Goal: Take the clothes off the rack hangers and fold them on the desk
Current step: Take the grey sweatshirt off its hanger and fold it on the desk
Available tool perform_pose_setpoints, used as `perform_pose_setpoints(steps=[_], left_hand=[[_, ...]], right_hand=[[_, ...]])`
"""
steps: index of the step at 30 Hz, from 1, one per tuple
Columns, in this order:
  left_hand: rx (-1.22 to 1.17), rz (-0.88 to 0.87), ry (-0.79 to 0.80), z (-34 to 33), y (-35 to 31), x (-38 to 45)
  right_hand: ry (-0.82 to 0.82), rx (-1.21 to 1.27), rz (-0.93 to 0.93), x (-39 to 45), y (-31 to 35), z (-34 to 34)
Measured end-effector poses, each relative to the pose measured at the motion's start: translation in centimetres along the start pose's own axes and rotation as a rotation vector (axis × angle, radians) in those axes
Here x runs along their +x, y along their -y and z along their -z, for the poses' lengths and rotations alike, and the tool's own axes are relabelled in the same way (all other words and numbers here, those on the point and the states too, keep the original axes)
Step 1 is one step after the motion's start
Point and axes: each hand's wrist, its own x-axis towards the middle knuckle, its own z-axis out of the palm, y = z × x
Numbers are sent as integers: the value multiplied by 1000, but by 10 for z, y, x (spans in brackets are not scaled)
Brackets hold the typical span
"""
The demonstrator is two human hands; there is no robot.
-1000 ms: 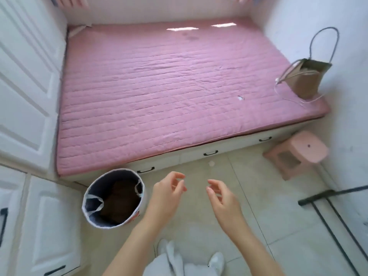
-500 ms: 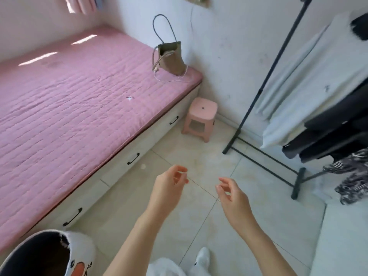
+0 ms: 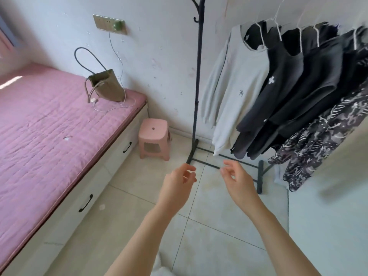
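1. Step in hand (judged): approach to the black metal clothes rack [image 3: 197, 96]; no garment taken yet.
2. Left hand [image 3: 176, 188] and right hand [image 3: 240, 181]: raised over the floor, fingers loosely curled, nothing held.
3. Garments: all on white wire hangers [image 3: 277, 26], above and to the right of the right hand. Nearest is the pale grey long-sleeve top [image 3: 237, 84], then the black tops [image 3: 294, 84].
4. Next move (judged): reach up-right, lift hanger off rail, slip the top free.
5. Desk: a pale surface shows at lower right; not confirmed as the desk.
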Motion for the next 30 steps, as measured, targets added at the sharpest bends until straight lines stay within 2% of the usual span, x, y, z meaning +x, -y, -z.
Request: perform_pose_setpoints(steps=[6,18,30], left_hand=[[72,-106,45,-11,-46,79],[47,-272,180,-23,-147,260],[107,-430,218,-72,-235,376]], right_hand=[[-88,-3,26,78,28,44],[-259,29,74,258,106,118],[-362,-4,177,397,154,194]])
